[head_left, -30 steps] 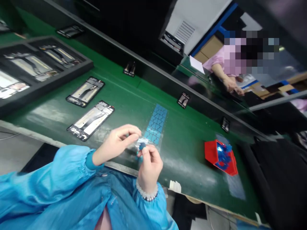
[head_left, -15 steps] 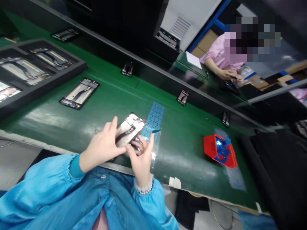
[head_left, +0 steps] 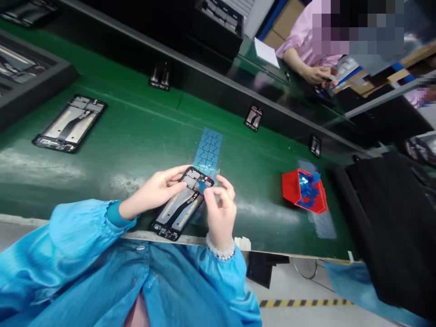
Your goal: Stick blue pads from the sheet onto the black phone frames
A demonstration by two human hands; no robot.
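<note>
Broadly, one green belt (head_left: 136, 136) is seen carrying everything, and the held frame (head_left: 177, 206), slanted at the belt's near edge before the person, is taken as the marker for places. One black cloth (head_left: 391, 218) is spread well to the right of the held frame, and one black tray (head_left: 34, 77) is set far to its left and beyond. One co-worker in pink (head_left: 299, 45) is seated well beyond it to the right, hands kept apart from the person's own. Phone frames on the bare belt are counted as two: the held frame and a loose frame (head_left: 70, 123) left of it and farther off. One red bin (head_left: 301, 190) of blue scraps is placed to its right, and one sticker sheet (head_left: 208, 147) just beyond it, the sheet's near end being covered by the frame's far end. Three small black fixtures (head_left: 253, 118) are spaced along the rail (head_left: 211, 85) beyond it. The left hand (head_left: 155, 190) is closed on the held frame's far end; the right hand (head_left: 221, 213) is pinched shut on one blue sticker (head_left: 201, 186) over that end's corner, which is partly hidden by that hand. Half a second ago the frame was raised and tilted in the left hand and has since been lowered nearly flat; a second ago two loose frames were lying to the left.
</note>
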